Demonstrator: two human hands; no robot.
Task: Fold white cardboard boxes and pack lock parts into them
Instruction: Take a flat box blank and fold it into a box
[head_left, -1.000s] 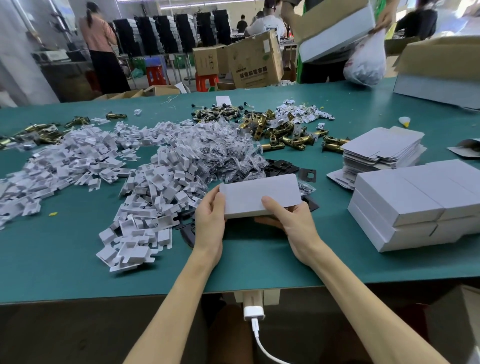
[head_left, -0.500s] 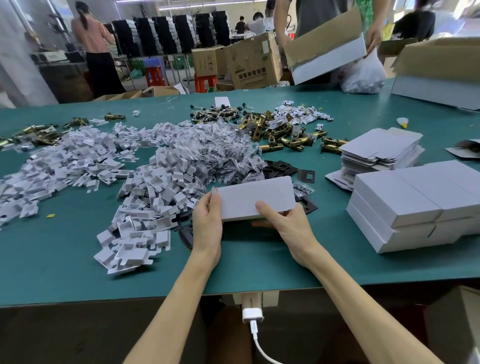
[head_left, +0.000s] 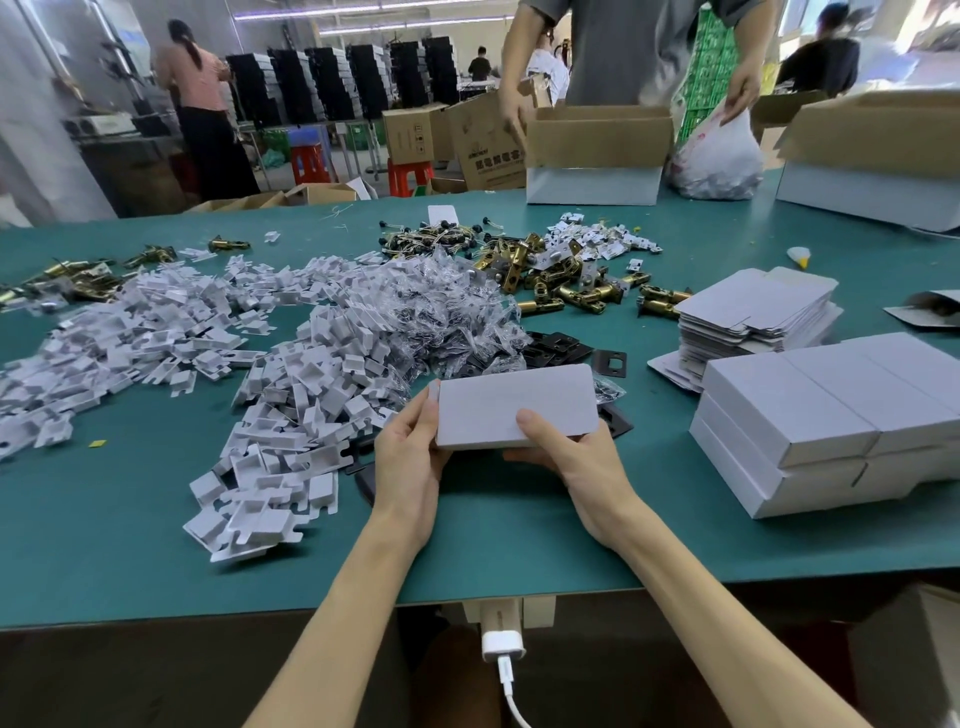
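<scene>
Hands first: we grip the closed white rectangular cardboard box (head_left: 514, 405) above the green table (head_left: 130, 519), left hand (head_left: 410, 457) pinching its left end, right hand (head_left: 576, 462) cupped underneath, thumb on top, beside stacked finished white boxes (head_left: 810, 415).

Arms extended, left hand (head_left: 410, 460) and right hand (head_left: 582, 467) both grip the white box (head_left: 511, 397)

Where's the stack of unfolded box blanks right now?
Head view, right side of the green table: the blank stack sits just behind the finished white boxes, right of the brass latches.
</scene>
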